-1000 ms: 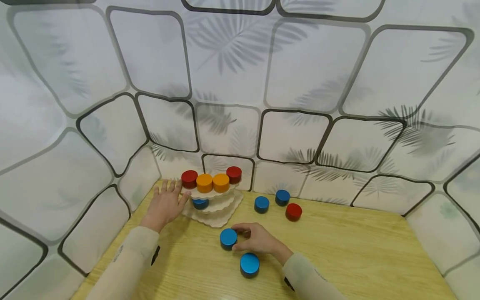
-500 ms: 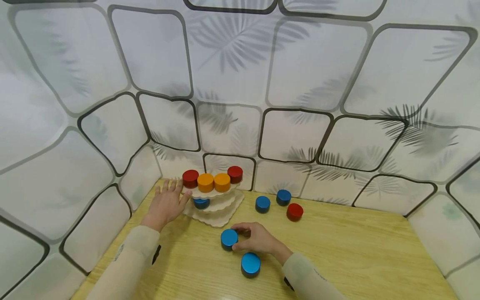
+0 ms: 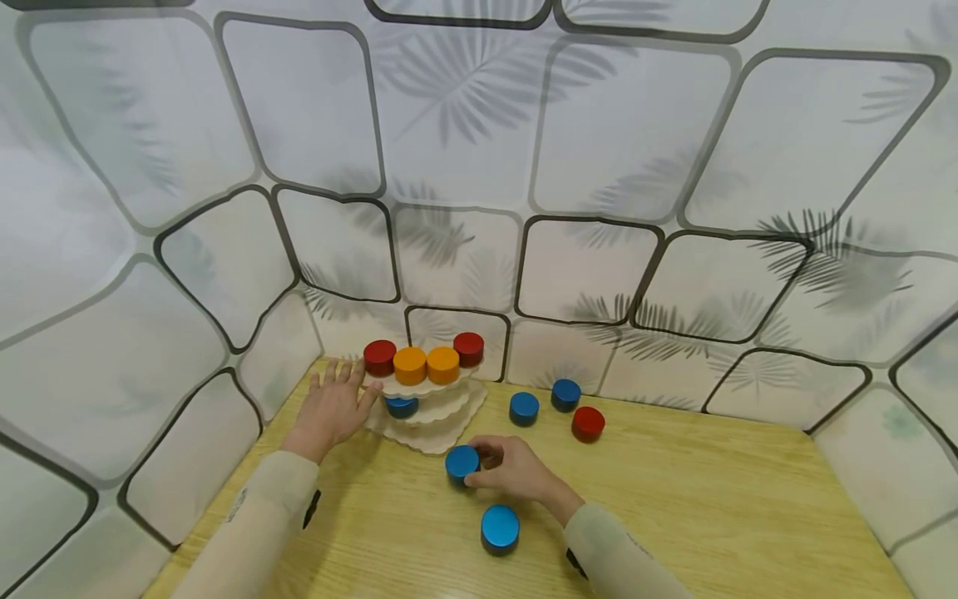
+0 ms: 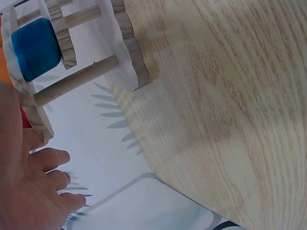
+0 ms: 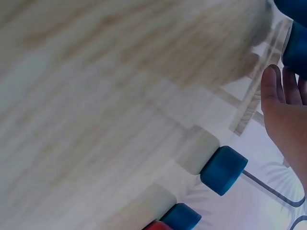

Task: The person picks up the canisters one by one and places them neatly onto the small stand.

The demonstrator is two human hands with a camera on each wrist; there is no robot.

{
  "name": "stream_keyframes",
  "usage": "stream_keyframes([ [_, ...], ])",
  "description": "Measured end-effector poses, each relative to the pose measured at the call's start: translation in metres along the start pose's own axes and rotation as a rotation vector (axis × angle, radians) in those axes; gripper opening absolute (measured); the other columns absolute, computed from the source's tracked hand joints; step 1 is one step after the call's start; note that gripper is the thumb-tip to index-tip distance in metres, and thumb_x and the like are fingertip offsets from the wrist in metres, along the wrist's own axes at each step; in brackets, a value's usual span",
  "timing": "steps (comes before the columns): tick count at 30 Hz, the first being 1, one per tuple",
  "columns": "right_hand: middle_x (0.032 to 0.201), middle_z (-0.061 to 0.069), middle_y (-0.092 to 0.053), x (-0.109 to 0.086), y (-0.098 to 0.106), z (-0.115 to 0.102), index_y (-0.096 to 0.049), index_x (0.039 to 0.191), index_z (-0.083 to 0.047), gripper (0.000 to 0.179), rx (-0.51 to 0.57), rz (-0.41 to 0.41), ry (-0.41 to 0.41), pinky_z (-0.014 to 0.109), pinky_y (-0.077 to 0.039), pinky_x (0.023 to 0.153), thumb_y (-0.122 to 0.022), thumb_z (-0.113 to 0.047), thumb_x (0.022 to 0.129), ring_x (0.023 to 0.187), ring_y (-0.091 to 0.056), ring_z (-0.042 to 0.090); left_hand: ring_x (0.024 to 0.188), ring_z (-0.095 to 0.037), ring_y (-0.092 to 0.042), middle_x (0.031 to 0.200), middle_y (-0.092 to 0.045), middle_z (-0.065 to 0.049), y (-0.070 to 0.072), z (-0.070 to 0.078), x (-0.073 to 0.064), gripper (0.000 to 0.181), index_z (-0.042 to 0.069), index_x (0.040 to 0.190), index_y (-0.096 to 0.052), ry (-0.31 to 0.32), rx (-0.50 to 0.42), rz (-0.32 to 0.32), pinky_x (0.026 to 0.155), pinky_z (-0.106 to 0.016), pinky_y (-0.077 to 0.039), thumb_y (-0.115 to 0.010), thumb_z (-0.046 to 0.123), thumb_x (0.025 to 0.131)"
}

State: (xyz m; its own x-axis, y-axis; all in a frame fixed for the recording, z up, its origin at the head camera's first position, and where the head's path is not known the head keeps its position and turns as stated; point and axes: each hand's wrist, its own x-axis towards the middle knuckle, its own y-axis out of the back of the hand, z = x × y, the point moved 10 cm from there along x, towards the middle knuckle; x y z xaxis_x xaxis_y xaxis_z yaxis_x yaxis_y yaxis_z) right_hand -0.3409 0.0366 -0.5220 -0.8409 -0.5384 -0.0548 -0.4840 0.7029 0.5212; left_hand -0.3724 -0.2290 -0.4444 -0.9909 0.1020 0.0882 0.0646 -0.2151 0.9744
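In the head view, my right hand (image 3: 516, 470) pinches a blue round block (image 3: 462, 464) between thumb and fingers, in front of a tiered wooden stand (image 3: 430, 437) with scalloped edges. My left hand (image 3: 329, 412) rests at the stand's left side, fingers extended, thumb along the top tier's edge. On the top tier sit two orange blocks (image 3: 409, 366) between two red blocks (image 3: 468, 349). Another blue block (image 4: 36, 48) sits on the tier below, partly hidden by the top tier in the head view. The right wrist view shows my right hand (image 5: 288, 115) at its right edge.
One blue block (image 3: 500, 529) lies on the wooden table (image 3: 696, 507) nearer me. Right of the stand are two more blue blocks (image 3: 523, 408) and a red block (image 3: 588, 423). Patterned white walls (image 3: 569, 274) stand behind and to the left.
My right hand has tightened on the blue block and shifted it slightly away from me, toward the stand. The left hand and the other blocks stay in place.
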Motion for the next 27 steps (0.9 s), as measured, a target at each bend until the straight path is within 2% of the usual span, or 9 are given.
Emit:
stream_keyframes([
  [4,0.121,0.002,-0.076,0.003,0.004,-0.007,-0.071,0.130,-0.013,0.045,0.042,0.037,0.005,0.028,-0.057,0.093,-0.086,-0.025,0.089,0.106,-0.068,0.018,0.156,-0.057,-0.024,0.165,-0.033,-0.033,0.002,0.001,-0.001,0.072,-0.004,0.163,-0.031,-0.004,0.004,0.007,0.123,-0.076,-0.019,-0.032,0.049,0.114],
  [11,0.120,0.002,-0.076,0.013,0.010,-0.019,-0.071,0.133,-0.015,0.047,0.099,0.089,0.024,0.032,-0.058,0.094,-0.085,-0.028,0.090,0.106,-0.069,0.018,0.155,-0.057,-0.026,0.164,-0.037,-0.033,0.004,0.001,-0.002,0.071,-0.004,0.162,-0.033,-0.001,0.009,0.006,0.122,-0.076,-0.021,-0.033,0.048,0.114],
  [17,0.123,0.001,-0.075,0.019,0.012,-0.028,-0.070,0.135,-0.018,0.048,0.104,0.143,0.006,0.036,-0.058,0.094,-0.084,-0.030,0.091,0.107,-0.068,0.018,0.155,-0.057,-0.024,0.165,-0.035,-0.033,0.004,0.001,-0.002,0.072,-0.004,0.163,-0.031,0.011,0.011,-0.019,0.123,-0.076,-0.020,-0.031,0.049,0.114],
  [27,0.117,0.004,-0.075,0.027,0.020,-0.047,-0.072,0.130,-0.016,0.041,0.071,0.231,0.044,0.039,-0.058,0.094,-0.083,-0.027,0.092,0.105,-0.068,0.020,0.156,-0.057,-0.022,0.165,-0.035,-0.033,0.003,0.002,-0.002,0.072,-0.004,0.164,-0.030,0.020,0.005,-0.036,0.123,-0.076,-0.019,-0.030,0.049,0.114],
])
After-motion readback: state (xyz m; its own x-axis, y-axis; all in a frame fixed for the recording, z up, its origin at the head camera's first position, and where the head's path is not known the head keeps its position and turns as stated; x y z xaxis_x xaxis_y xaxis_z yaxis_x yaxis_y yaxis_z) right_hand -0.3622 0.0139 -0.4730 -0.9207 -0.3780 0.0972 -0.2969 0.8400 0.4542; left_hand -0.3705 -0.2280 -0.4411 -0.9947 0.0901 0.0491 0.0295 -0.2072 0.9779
